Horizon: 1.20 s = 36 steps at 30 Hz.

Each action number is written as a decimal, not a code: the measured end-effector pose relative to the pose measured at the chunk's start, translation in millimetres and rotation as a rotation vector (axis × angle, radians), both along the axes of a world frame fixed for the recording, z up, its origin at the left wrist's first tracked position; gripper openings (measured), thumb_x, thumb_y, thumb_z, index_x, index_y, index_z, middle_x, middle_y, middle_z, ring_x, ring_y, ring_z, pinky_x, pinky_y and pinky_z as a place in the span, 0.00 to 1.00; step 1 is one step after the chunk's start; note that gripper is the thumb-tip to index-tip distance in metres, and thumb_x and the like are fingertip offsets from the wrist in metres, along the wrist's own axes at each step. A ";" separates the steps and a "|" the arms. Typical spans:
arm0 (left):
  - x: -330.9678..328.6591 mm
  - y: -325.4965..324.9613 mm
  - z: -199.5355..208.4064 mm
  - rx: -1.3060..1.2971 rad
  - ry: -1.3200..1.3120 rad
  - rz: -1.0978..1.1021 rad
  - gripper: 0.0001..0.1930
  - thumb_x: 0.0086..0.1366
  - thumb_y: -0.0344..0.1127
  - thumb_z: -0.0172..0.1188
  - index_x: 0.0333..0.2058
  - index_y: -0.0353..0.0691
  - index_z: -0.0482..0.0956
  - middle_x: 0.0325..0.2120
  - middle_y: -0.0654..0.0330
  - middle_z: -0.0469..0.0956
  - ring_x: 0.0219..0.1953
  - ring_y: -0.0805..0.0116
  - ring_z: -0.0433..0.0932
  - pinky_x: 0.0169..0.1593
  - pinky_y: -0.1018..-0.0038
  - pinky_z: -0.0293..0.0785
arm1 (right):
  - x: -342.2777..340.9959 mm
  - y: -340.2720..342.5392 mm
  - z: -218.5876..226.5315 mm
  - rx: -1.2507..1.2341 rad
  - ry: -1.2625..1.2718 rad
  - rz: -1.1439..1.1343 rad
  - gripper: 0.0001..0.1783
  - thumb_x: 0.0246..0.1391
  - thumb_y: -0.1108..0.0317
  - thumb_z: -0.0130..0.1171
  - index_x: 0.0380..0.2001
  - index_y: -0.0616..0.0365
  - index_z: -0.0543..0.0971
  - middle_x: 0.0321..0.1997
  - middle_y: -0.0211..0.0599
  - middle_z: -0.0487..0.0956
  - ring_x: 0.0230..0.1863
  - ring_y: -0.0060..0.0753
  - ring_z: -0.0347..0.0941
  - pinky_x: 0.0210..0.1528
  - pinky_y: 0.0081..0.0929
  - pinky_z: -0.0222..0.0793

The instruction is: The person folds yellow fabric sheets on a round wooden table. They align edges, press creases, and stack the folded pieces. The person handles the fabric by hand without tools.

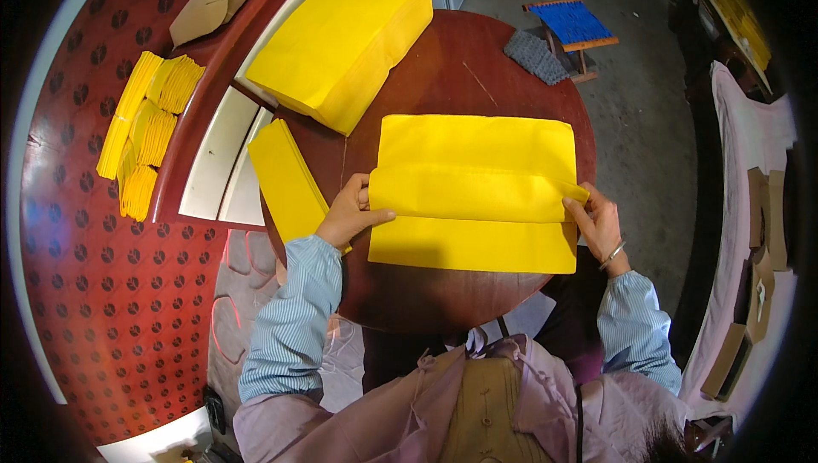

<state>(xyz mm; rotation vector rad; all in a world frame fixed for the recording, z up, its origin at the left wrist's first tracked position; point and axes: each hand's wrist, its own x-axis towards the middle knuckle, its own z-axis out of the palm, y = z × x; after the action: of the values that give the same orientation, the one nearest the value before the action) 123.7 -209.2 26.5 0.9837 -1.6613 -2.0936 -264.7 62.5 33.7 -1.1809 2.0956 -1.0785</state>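
A yellow paper sheet (477, 246) lies on the round dark red table in front of me, with a raised fold running across its middle. My left hand (354, 212) pinches the left end of that fold, thumb on top and fingers curled beneath. At the opposite end my right hand (599, 218), with a bangle at the wrist, grips the fold between thumb and fingers. Left of the sheet, partly behind my left hand, rests a narrow stack of folded yellow paper (285, 178). A thick pile of yellow sheets (345, 33) stands at the table's far left.
The round table (460, 63) carries a grey woven pad (537, 57) at its far right edge. Bundles of folded yellow paper (146, 135) sit on a red patterned surface at left. A blue-topped folding stool (571, 22) stands beyond. Cardboard boxes (758, 284) line the right side.
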 end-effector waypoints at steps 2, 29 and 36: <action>-6.1 6.8 -0.5 -0.077 -0.122 0.090 0.32 0.64 0.22 0.72 0.61 0.32 0.63 0.53 0.48 0.83 0.56 0.64 0.83 0.61 0.70 0.79 | 5.2 -1.5 -4.2 -0.032 0.074 -0.035 0.14 0.68 0.61 0.64 0.45 0.62 0.82 0.31 0.47 0.85 0.30 0.37 0.83 0.35 0.33 0.76; -22.0 16.6 -1.7 -0.412 -0.398 0.182 0.29 0.62 0.28 0.75 0.56 0.33 0.68 0.47 0.46 0.88 0.49 0.60 0.88 0.53 0.69 0.82 | 11.4 -1.4 -21.0 -0.075 0.106 -0.126 0.31 0.53 0.56 0.81 0.53 0.59 0.79 0.45 0.44 0.86 0.45 0.42 0.85 0.53 0.37 0.82; -13.9 13.5 7.3 -0.666 -0.445 0.033 0.36 0.58 0.32 0.78 0.59 0.33 0.64 0.43 0.47 0.89 0.47 0.61 0.87 0.54 0.66 0.79 | 20.6 0.3 -24.7 -0.075 -0.097 -0.237 0.24 0.60 0.69 0.73 0.56 0.57 0.75 0.43 0.39 0.83 0.43 0.31 0.80 0.52 0.29 0.76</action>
<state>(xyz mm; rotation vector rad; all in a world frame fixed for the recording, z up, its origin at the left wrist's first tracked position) 109.7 -195.8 33.8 1.2598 -2.3017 -1.1782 -244.1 62.8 9.0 -0.9094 2.1750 -1.3033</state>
